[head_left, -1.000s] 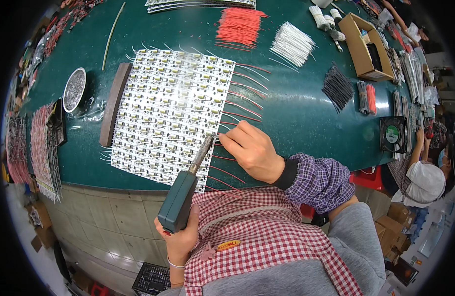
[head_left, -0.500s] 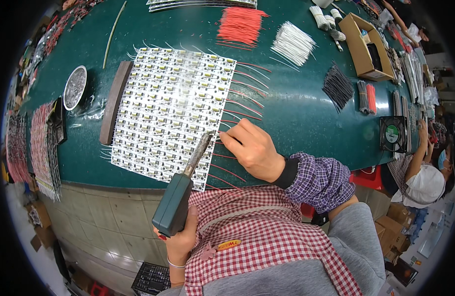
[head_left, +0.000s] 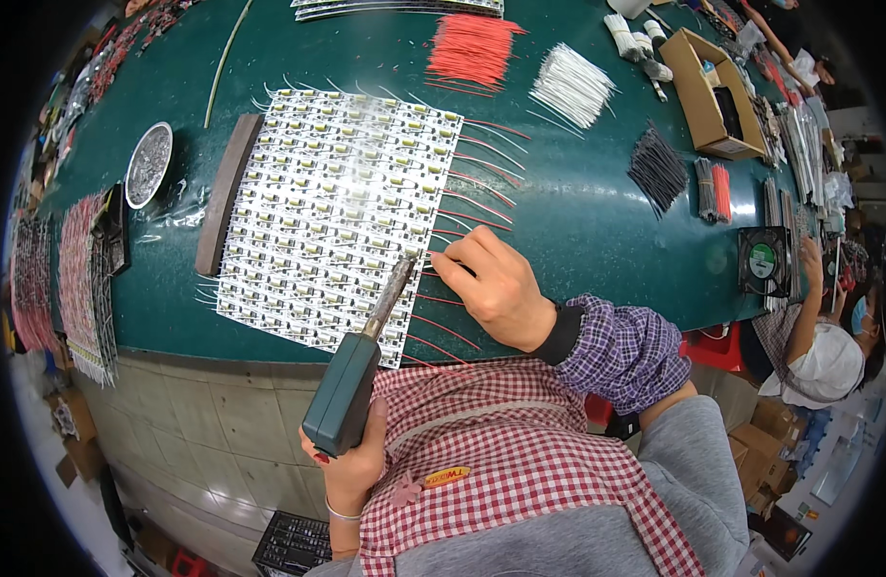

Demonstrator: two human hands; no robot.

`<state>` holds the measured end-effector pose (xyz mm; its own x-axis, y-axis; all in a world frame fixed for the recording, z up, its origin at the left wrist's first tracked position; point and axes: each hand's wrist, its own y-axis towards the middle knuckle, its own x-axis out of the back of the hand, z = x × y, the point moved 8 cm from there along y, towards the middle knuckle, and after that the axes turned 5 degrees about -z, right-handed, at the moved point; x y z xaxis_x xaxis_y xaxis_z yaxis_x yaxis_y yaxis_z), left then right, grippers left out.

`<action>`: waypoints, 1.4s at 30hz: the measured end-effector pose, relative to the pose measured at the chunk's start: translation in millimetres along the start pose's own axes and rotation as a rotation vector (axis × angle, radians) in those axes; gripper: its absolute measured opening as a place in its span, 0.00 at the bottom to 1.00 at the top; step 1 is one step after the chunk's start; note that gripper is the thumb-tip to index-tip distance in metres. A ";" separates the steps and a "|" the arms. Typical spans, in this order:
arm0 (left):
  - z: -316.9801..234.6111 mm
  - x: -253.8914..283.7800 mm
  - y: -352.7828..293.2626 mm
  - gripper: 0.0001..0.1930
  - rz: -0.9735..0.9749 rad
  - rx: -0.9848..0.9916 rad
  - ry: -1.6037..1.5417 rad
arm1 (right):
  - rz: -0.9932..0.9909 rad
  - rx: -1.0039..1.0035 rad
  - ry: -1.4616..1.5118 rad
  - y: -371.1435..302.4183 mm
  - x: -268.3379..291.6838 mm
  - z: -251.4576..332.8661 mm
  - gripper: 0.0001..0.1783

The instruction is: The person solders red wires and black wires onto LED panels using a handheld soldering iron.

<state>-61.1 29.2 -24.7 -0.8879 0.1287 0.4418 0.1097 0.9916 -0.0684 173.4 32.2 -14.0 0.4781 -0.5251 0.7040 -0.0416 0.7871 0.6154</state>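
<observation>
A white panel of circuit boards (head_left: pixel 313 216) lies on the table, covered with rows of small components. Red and white wires (head_left: pixel 443 332) stick out from its right edge. My left hand (head_left: pixel 354 466) is closed around the dark green handle of a soldering gun (head_left: pixel 343 392). The gun's metal tip rests at the panel's right edge, though exact contact is hard to make out. Beside that tip, my right hand (head_left: pixel 500 296) pinches a thin wire against the board edge; its fingers hide most of the wire.
A dark bar (head_left: pixel 227 197) lies along the panel's left side, near a white bowl (head_left: pixel 149 165). Piles of red wires (head_left: pixel 472 50), white wires (head_left: pixel 570 85) and black wires (head_left: pixel 659 171) lie beyond. A cardboard box (head_left: pixel 702 91) and small fan (head_left: pixel 763 262) stand right, near another person (head_left: pixel 818 356).
The soldering gun and my left hand have shifted slightly to the right. My right hand remains at the panel edge, still pinching, with only a small movement.
</observation>
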 end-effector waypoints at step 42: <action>1.5 4.7 3.0 0.11 -0.045 -0.007 -0.064 | 0.153 -0.254 0.002 -4.7 -14.5 -11.6 0.12</action>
<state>-65.6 32.8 -24.2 -0.9185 0.0835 0.3866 0.0722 0.9964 -0.0436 176.8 39.8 -31.2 0.4846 -0.3940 0.7810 0.1077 0.9129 0.3937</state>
